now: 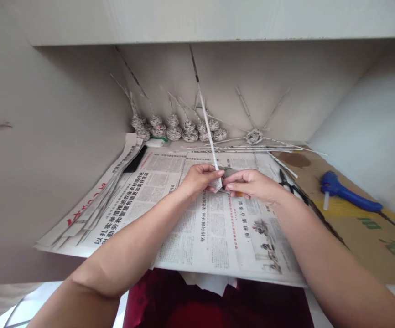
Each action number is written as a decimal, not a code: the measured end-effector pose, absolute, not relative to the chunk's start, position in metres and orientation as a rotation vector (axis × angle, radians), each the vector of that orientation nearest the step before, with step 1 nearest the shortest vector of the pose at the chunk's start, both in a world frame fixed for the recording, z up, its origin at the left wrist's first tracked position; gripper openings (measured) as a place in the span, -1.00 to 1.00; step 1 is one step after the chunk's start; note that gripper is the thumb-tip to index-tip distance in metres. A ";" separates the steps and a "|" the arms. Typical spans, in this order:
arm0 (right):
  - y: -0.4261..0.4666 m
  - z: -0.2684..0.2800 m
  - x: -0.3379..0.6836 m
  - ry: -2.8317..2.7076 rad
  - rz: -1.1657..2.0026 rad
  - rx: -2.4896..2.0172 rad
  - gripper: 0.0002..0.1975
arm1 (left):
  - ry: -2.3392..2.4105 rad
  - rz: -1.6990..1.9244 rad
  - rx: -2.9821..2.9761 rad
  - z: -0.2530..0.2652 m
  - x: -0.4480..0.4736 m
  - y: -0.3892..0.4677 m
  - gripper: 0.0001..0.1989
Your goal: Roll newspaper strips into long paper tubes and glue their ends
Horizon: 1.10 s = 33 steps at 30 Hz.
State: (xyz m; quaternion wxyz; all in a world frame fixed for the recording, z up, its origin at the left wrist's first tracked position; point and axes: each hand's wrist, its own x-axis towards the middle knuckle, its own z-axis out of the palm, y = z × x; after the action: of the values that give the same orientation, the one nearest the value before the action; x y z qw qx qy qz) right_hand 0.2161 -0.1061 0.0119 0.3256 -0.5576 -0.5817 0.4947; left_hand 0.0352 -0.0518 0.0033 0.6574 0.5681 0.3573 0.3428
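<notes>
A long thin rolled newspaper tube (pixel 206 111) slants up and away from my hands, its lower end flaring into a flat white corner. My left hand (pixel 200 179) is closed, with thumb and fingers pinching the tube near that flared end. Close beside it on the right, my right hand (pixel 250 184) is also closed, its fingertips pressed together at the edge of the paper end. A small grey thing (pixel 231 171) shows between the hands, and a bit of orange (pixel 240 194) lies under my right fingers; I cannot make out what either belongs to.
Newspaper sheets (pixel 184 228) cover the table. Several woven paper gourds (pixel 174 128) stand along the back wall, beside a woven round piece with spokes (pixel 254 136). Paper tubes (pixel 241 149) lie before them. Pliers (pixel 288 182) and a blue glue gun (pixel 350 192) are at right. A shelf (pixel 218 23) overhangs.
</notes>
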 end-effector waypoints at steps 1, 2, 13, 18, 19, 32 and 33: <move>-0.106 0.010 0.213 -1.534 1.288 -1.476 -0.69 | 0.819 0.783 1.286 0.003 0.035 -0.052 -0.63; -0.106 0.008 0.210 -1.535 1.278 -1.487 -0.70 | 0.821 0.785 1.290 0.003 0.035 -0.051 -0.63; -0.110 0.010 0.207 -1.657 1.298 -1.566 -0.72 | 0.843 0.810 1.301 0.000 0.035 -0.050 -0.67; -0.106 0.008 0.211 -1.606 1.215 -1.487 -0.62 | 0.797 0.790 1.311 -0.003 0.036 -0.049 -0.66; -0.106 0.006 0.209 -1.604 1.195 -1.489 -0.63 | 0.792 0.787 1.312 -0.003 0.036 -0.050 -0.66; -0.104 0.021 0.231 -1.421 1.052 -1.482 -0.66 | 0.669 0.464 1.348 0.000 0.033 -0.057 -0.62; -0.104 0.021 0.230 -1.389 1.046 -1.431 -0.65 | 0.651 0.426 1.356 0.000 0.033 -0.059 -0.61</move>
State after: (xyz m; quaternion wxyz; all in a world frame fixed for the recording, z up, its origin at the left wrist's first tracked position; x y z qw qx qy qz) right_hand 0.2296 -0.1041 0.0210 0.4304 -0.5735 -0.5569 0.4191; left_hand 0.0334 -0.0587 0.0004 0.7096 0.6111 0.2935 0.1919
